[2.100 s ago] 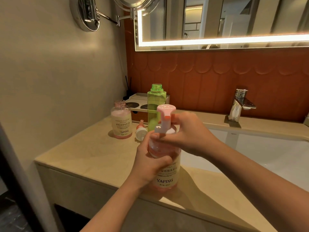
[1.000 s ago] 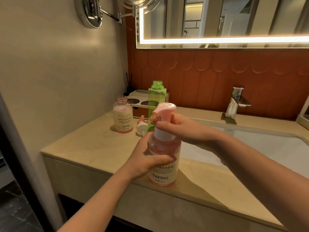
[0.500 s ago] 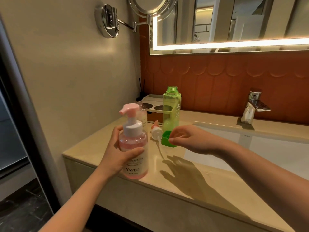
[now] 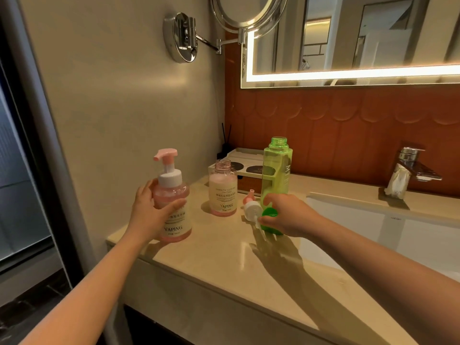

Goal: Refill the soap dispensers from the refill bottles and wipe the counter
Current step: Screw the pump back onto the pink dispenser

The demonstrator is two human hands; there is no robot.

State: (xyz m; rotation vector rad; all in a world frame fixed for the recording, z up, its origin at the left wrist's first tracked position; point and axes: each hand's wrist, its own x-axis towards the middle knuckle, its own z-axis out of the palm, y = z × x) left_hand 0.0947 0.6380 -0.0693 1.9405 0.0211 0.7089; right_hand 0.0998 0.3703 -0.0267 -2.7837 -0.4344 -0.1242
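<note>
The pink pump dispenser point(image 4: 171, 195), white collar and pink nozzle fitted, stands upright at the tabletop's point(image 4: 224, 252) front left corner, gripped by the left hand point(image 4: 149, 212). Behind it, a second pink bottle point(image 4: 222, 190) stands upright with its neck open. Just beside that bottle, its loose pump head point(image 4: 251, 207) lies on its side. The tall green refill bottle point(image 4: 276, 170) stands uncapped. At its base is the green cap point(image 4: 270, 221), pinched by the right hand point(image 4: 288, 215).
</note>
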